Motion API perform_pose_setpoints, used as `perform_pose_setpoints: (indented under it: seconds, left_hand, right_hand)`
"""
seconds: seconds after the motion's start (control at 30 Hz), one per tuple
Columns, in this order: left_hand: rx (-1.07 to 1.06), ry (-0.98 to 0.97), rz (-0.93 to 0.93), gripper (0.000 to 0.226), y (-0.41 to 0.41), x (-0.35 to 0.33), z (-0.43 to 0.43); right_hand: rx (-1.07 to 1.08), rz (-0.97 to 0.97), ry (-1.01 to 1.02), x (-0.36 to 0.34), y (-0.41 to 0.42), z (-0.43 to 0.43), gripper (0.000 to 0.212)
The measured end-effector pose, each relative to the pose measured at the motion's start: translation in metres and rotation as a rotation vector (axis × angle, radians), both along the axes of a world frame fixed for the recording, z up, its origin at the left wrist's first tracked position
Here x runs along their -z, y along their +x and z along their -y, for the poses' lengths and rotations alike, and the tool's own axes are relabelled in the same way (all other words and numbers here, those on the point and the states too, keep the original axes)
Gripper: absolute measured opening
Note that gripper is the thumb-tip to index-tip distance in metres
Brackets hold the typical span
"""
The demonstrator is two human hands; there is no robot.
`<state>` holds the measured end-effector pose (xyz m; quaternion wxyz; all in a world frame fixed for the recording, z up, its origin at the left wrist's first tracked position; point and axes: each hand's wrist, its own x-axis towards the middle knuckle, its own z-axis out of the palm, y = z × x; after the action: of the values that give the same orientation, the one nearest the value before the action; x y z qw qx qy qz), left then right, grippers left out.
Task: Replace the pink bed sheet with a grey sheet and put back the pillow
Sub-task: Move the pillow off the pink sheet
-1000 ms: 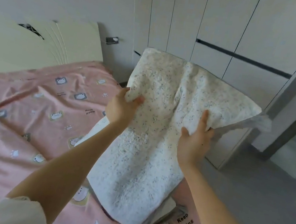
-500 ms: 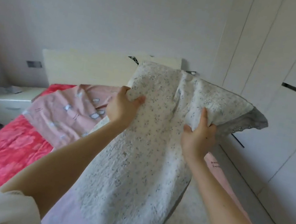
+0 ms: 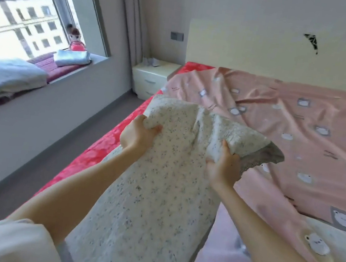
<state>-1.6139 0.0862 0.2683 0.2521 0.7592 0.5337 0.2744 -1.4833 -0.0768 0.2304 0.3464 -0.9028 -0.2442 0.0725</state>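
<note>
The bed (image 3: 97, 151) fills the right of the view, and along its left edge and near its top left corner a red quilted layer lies bare. The pink sheet (image 3: 291, 130) is rumpled over the rest of it, drawn back from that left edge and reaching up to the headboard (image 3: 247, 50). On the window ledge (image 3: 101, 62) to our left sits a heap of pale folded bedding (image 3: 3, 76); we cannot tell if the grey sheet is among it.

We hold the pillow (image 3: 157, 196) lifted above the left side of the bed, near its foot, long way up, with a grey lace trim at its top right corner. A nightstand (image 3: 150, 78) stands just beside the bed's top left corner.

Our left hand (image 3: 137, 136) is clamped on the pillow's upper left corner, thumb pressed into the front. Our right hand (image 3: 225, 167) grips a bunch of its cover near the upper right, fingers hidden behind. A small doll (image 3: 75, 41) stands on the ledge.

We judge this an early step: clearing the pillow so the pink sheet can come off. The next move calls for setting the pillow somewhere off the sheet, perhaps on the ledge, which frees both hands to take the sheet by an edge
</note>
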Motion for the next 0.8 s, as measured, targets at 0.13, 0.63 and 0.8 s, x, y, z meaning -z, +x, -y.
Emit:
perform_pose_setpoints:
  seconds: [0.13,0.63,0.8]
  left_hand:
    - [-0.13,-0.064,-0.07,0.037,-0.062,0.021,-0.097]
    - [-0.033,-0.127,-0.417,0.032,-0.035,0.066,-0.249]
    - [0.244,-0.107,-0.369,0.029,0.05,0.091,-0.173]
  right_hand:
    - [-0.105,-0.074,-0.046,0.026,-0.044,-0.109,0.072]
    - [0.018,-0.264,0.113,0.025,-0.009,-0.213,0.042]
    - [0.187,-0.318,0.083,0.069,0.03,-0.094,0.031]
